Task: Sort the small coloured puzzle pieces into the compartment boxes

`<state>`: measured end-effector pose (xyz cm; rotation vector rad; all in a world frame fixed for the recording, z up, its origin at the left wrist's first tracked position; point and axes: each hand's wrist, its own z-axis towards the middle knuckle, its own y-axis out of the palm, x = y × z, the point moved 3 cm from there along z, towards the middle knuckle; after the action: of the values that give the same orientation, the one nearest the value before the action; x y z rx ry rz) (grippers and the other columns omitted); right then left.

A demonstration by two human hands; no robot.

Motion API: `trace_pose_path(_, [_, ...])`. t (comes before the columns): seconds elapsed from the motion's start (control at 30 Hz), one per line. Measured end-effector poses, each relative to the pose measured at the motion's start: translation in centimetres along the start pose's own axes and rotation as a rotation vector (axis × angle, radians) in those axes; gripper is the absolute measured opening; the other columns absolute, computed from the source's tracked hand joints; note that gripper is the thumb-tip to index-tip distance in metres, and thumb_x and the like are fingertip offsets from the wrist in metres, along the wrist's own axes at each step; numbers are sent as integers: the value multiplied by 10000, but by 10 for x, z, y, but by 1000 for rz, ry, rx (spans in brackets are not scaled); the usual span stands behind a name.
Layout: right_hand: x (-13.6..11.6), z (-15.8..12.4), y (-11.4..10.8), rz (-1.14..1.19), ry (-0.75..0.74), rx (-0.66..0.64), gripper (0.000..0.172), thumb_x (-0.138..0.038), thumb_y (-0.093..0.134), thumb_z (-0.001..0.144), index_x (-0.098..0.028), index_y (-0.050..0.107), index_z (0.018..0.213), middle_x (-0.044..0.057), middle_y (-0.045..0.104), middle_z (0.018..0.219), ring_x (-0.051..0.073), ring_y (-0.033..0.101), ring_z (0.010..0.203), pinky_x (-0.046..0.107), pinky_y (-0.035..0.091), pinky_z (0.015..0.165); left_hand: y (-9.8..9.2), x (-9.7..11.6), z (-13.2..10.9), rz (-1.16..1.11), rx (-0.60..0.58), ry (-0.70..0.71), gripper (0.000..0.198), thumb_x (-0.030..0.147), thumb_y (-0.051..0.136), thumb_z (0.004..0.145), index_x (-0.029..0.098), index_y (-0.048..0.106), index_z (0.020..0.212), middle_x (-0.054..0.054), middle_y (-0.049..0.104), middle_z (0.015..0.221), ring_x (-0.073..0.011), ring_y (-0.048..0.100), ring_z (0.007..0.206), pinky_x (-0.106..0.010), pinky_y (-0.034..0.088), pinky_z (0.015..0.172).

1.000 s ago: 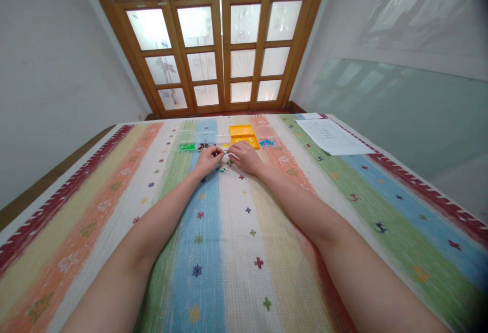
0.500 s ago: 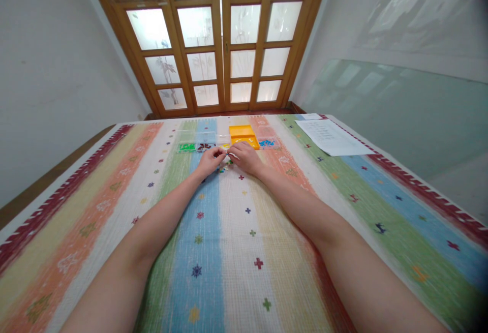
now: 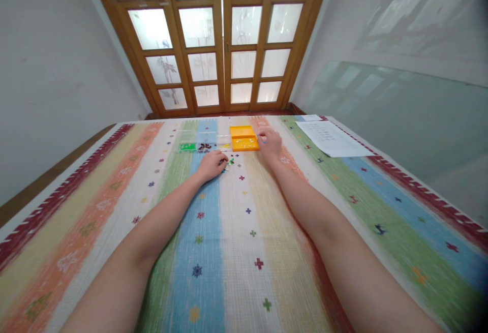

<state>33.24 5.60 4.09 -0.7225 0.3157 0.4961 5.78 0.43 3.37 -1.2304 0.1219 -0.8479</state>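
Note:
My left hand [image 3: 211, 165] rests on the cloth with its fingers curled together beside a small heap of mixed coloured pieces [image 3: 231, 161]. Anything between those fingertips is too small to make out. Farther right, my right hand [image 3: 271, 143] reaches over the clear box that holds blue pieces and mostly covers it. Its fingers are bent close together; what they pinch, if anything, cannot be told. Between the hands stands an open yellow box [image 3: 244, 131] with small white pieces in it. Left of that are clear boxes with green pieces [image 3: 187, 147], dark brown pieces [image 3: 205, 147] and yellow pieces [image 3: 225, 146].
A striped tablecloth [image 3: 236, 251] covers the table. A printed sheet of paper [image 3: 331, 139] lies at the back right. Beyond the far edge stand wooden doors with glass panes [image 3: 224, 53], with walls on both sides.
My right hand has left my left hand and moved right, from in front of the yellow box to the blue pieces. My left hand stays near the heap, turned slightly downward.

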Motion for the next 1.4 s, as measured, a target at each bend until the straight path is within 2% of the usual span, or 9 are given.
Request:
trace_pose_path(0.1, [19,1,-3,-86,179,45,196,-251,527,918,-203,702,994,121,696,1053,297,544,1032,428,401,929,-1,-1,-1,36,-15,8,214,269,564,955,209,766,993,-83,700,1008,-229,626,967,-375,486,914])
trace_pose_path(0.2, [30,-1,-3,-150,308,32,221,-261,522,913,-193,714,1000,142,682,1040,306,525,1027,434,391,911,0,-3,-1,39,-25,7,206,255,576,941,215,772,993,-86,695,1010,-235,624,976,-381,484,927])
trace_pose_path(0.3, [36,-3,-2,-186,379,7,231,-269,524,911,-187,724,991,162,670,1038,317,517,1023,446,386,903,1,-6,-1,29,-28,11,211,240,577,936,220,778,995,-90,693,1013,-240,622,981,-387,481,938])
trace_pose_path(0.43, [37,-4,-1,-193,394,3,254,-262,513,911,-180,734,1003,172,666,1048,318,516,1012,445,394,889,2,-6,0,23,-31,6,208,244,584,936,225,780,999,-90,690,1009,-243,619,986,-389,478,942])
trace_pose_path(0.67, [27,-4,5,-162,326,-23,237,-240,529,904,-176,732,1010,163,672,1056,317,528,1005,440,406,888,2,-2,-1,10,-18,-8,214,293,599,951,229,773,1058,-96,695,1045,-253,614,1018,-404,469,975])
trace_pose_path(0.87, [10,-8,12,-77,232,-67,219,-223,497,926,-192,711,960,145,675,1110,317,540,1055,463,407,952,8,4,0,3,-80,117,360,244,518,988,257,716,1288,-85,690,1309,-261,561,1252,-446,401,1128])
trace_pose_path(1.0, [-8,-12,17,-23,114,-95,194,-227,514,947,-197,703,980,135,678,1080,316,558,1077,466,410,978,11,7,0,-12,-129,149,422,171,489,969,273,709,1314,-52,681,1380,-252,513,1344,-458,344,1198])
trace_pose_path(1.23, [-40,-20,23,76,-145,-217,152,-200,559,945,-200,711,947,117,696,1017,288,600,1011,421,447,925,6,3,1,48,-90,103,387,170,517,948,262,747,1245,-73,722,1302,-268,565,1239,-446,390,1131])
trace_pose_path(1.4, [-44,-22,23,88,-209,-232,155,-186,564,938,-206,717,943,111,705,988,282,605,978,412,459,892,5,-4,1,81,-52,72,327,199,527,958,252,780,1158,-90,744,1218,-276,587,1150,-447,411,1069])
